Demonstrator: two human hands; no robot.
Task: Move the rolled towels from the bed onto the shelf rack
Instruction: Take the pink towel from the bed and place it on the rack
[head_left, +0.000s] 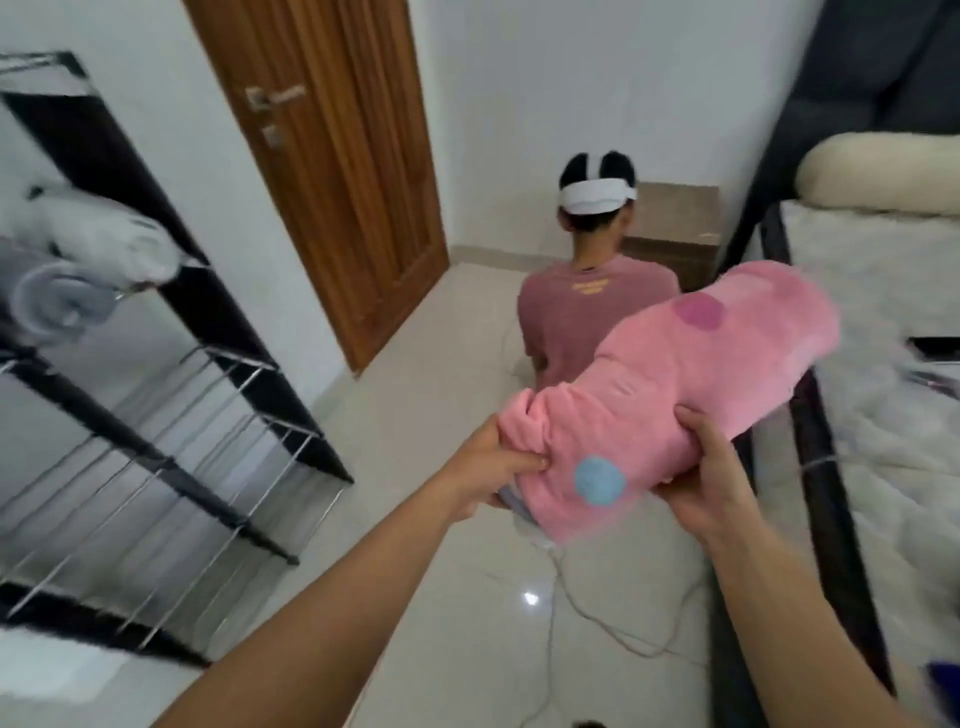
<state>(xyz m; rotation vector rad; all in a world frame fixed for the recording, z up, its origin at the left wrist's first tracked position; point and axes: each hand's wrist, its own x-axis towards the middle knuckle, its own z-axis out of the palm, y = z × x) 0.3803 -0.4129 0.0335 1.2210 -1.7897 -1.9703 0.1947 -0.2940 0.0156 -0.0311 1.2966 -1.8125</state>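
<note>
A pink rolled towel (675, 384) with coloured dots hangs in the air between the bed and the rack, held by both hands. My left hand (498, 467) grips its near left end. From below, my right hand (711, 478) cups its underside. The bed (893, 415) with a pale quilted cover runs along the right. On the left stands the black shelf rack (171, 364) with wire shelves. A white rolled towel (98, 234) and a grey rolled towel (57, 306) lie on its upper shelf.
A person in a pink shirt (587, 306) sits on the floor ahead, back turned. A wooden door (332, 156) is behind the rack. A small wooden cabinet (675, 234) stands by the far wall. A white cable (587, 608) trails over the tiled floor.
</note>
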